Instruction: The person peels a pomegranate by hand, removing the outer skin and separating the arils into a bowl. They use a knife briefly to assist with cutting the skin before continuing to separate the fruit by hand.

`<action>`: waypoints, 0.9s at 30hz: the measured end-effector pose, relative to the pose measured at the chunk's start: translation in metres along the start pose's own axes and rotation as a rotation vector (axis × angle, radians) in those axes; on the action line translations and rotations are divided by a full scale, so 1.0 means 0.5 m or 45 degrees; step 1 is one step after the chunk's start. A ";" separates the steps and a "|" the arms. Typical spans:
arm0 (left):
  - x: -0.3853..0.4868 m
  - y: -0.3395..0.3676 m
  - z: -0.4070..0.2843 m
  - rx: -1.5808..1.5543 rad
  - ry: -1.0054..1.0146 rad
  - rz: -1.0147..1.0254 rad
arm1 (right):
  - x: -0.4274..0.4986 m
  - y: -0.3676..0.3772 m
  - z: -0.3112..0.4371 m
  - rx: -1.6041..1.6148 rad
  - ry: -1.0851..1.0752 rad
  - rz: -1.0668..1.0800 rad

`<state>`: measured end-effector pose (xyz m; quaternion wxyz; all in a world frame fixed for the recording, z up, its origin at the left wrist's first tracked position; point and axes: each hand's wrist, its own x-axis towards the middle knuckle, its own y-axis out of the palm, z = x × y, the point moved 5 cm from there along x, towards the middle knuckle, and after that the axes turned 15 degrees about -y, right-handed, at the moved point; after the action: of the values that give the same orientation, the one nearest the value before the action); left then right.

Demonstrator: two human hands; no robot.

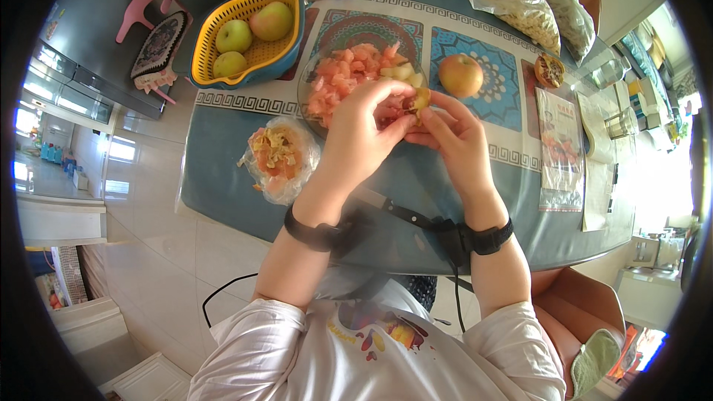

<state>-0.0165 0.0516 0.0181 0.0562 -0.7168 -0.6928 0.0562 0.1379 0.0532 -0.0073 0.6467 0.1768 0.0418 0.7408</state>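
Both hands meet over the near right edge of a glass bowl (pixel 303 86) heaped with pink citrus pulp (pixel 345 72) and some pale fruit chunks (pixel 402 72). Between them is a piece of pomegranate (pixel 419 101) with yellowish rind and dark red seeds. My left hand (pixel 374 114) curls around its left side, the fingers partly hiding it. My right hand (pixel 452 128) grips its right side with thumb and fingers. A whole apple (pixel 460 76) sits just beyond the right hand. Below the wrists lies a knife with a black handle (pixel 409 215), partly blurred.
A yellow basket (pixel 257 61) in a blue one holds several fruits. Peels (pixel 276 150) lie on a plastic bag (pixel 306 150). Right are a cut pomegranate (pixel 550 71), a printed plastic pouch (pixel 558 150), a notebook (pixel 596 189) and glasses (pixel 621 122). Filled bags (pixel 523 8) stand at the back.
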 end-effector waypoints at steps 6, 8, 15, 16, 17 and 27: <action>-0.005 -0.010 -0.019 0.410 0.222 -0.171 | -0.005 0.002 -0.002 -0.100 -0.005 0.057; -0.009 -0.006 -0.019 0.366 0.248 -0.173 | -0.007 0.004 0.002 -0.097 -0.047 0.071; -0.008 0.005 -0.017 0.518 0.291 -0.196 | -0.008 -0.003 0.000 -0.142 -0.003 -0.018; -0.009 0.005 -0.019 0.482 0.316 -0.217 | -0.009 -0.002 0.001 -0.144 -0.009 -0.030; -0.009 0.005 -0.021 0.447 0.341 -0.238 | -0.009 -0.001 0.001 -0.124 -0.012 -0.040; -0.016 0.001 -0.037 0.352 0.456 -0.288 | -0.011 0.006 0.009 -0.034 -0.039 -0.070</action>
<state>-0.0132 0.0436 0.0364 0.2814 -0.6186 -0.7334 0.0159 0.1373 0.0468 -0.0033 0.6697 0.1782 0.0266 0.7205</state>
